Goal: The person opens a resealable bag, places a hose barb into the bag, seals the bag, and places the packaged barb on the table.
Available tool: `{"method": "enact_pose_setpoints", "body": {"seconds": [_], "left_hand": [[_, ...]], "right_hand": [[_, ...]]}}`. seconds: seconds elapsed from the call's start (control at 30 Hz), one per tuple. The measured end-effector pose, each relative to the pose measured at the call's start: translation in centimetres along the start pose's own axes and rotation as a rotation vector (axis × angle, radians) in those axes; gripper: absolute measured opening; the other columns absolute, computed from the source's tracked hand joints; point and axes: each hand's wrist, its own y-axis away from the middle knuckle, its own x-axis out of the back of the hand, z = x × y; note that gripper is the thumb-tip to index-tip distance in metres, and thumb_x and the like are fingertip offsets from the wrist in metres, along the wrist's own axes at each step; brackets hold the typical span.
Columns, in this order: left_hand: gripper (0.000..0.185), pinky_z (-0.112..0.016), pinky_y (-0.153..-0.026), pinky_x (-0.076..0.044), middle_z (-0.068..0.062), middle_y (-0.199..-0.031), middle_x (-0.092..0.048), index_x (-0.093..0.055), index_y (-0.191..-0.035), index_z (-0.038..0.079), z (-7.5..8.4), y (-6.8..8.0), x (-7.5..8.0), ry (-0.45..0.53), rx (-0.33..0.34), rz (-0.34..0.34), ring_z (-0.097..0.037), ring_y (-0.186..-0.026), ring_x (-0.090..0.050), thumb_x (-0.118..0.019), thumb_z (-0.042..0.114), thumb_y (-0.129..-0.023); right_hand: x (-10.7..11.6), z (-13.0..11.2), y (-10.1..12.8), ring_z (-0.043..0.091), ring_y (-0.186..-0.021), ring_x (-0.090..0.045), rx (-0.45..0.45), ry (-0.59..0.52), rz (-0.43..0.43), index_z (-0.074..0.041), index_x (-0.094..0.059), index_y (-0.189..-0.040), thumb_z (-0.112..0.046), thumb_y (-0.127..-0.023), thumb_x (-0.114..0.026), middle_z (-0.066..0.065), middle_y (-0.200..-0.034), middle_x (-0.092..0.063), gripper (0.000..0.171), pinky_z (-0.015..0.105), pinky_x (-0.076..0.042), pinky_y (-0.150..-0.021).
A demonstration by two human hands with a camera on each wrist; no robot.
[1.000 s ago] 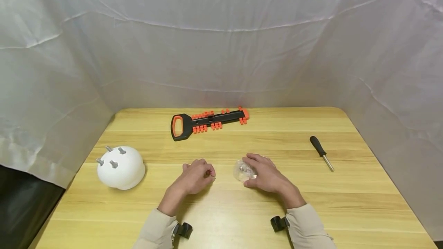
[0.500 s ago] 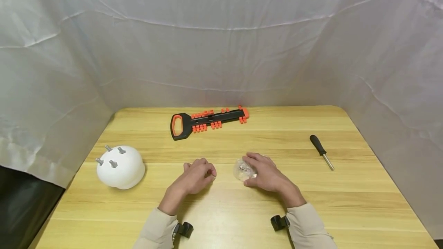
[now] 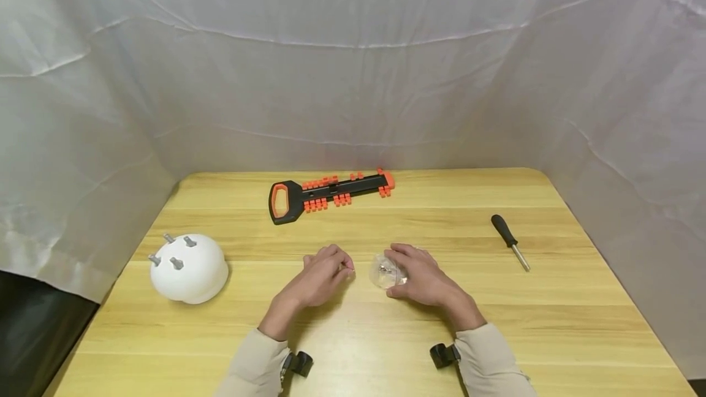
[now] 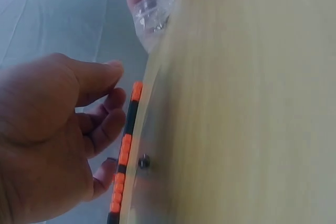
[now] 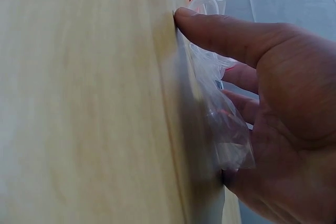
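My right hand (image 3: 421, 277) curves its thumb and fingers round a small clear plastic bag (image 3: 385, 271) on the table. Small shiny metal pieces show inside it. The right wrist view has the crinkled bag (image 5: 223, 114) between thumb and fingers. Just left of the bag, my left hand (image 3: 325, 274) hovers with bent fingers, thumb and index tips close together. I cannot tell whether a tiny piece is pinched there. In the left wrist view a small dark round piece (image 4: 144, 161) lies on the wood beside the left hand (image 4: 63, 135).
A white rounded body (image 3: 190, 274) with several grey metal pegs stands at the left. Toward the back lies a flat black tool rack (image 3: 355, 187) with orange clips and a loop handle. A black-handled screwdriver (image 3: 510, 241) rests at the right. Pale cloth (image 3: 353, 78) walls the table.
My left hand has shifted right and slightly away from me, nearer the bag. The right hand stays at the bag.
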Motion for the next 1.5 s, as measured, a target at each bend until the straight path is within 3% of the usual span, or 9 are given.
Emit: {"method": "enact_pose_setpoints", "body": {"seconds": [0.5, 0.9, 1.13, 1.5], "left_hand": [[0.011, -0.033, -0.08, -0.026, 0.007, -0.104, -0.055, -0.062, -0.101, 0.02, 2.7, -2.4, -1.5, -0.019, -0.07, -0.022, -0.013, -0.104, -0.049, -0.054, 0.028, -0.1], [0.011, -0.033, -0.079, -0.024, 0.008, -0.104, -0.053, -0.061, -0.099, 0.025, 3.4, -3.7, -2.7, -0.07, -0.074, -0.019, -0.013, -0.102, -0.047, -0.052, 0.032, -0.1], [0.014, -0.031, -0.078, -0.026, 0.008, -0.107, -0.053, -0.062, -0.103, 0.025, 3.4, -3.8, -2.9, -0.093, -0.059, -0.015, -0.013, -0.102, -0.045, -0.051, 0.034, -0.1], [0.015, -0.038, -0.091, -0.04, 0.006, -0.109, -0.058, -0.062, -0.106, 0.02, 2.7, -2.7, -1.4, 0.013, -0.034, 0.037, -0.014, -0.106, -0.05, -0.052, 0.031, -0.1]], "right_hand": [[0.1, 0.1, 0.1, 0.035, -0.141, -0.032, 0.01, 0.019, -0.015, -0.012, -0.046, -0.144, -0.034, -0.079, -0.079, 0.009, -0.154, -0.036, 0.076, 0.055, -0.018, -0.116], [0.1, -0.2, 0.2, 0.036, -0.142, -0.031, 0.021, 0.012, -0.009, -0.012, -0.045, -0.145, -0.034, -0.079, -0.078, 0.01, -0.155, -0.035, 0.077, 0.056, -0.015, -0.116], [0.0, -0.2, 0.2, 0.037, -0.142, -0.031, 0.027, 0.008, -0.003, -0.012, -0.044, -0.145, -0.034, -0.079, -0.078, 0.011, -0.155, -0.035, 0.078, 0.058, -0.015, -0.116], [0.1, -0.3, 0.3, 0.037, -0.141, -0.032, 0.007, 0.009, 0.004, -0.011, -0.046, -0.144, -0.033, -0.079, -0.079, 0.01, -0.154, -0.036, 0.076, 0.057, -0.017, -0.115]]}}
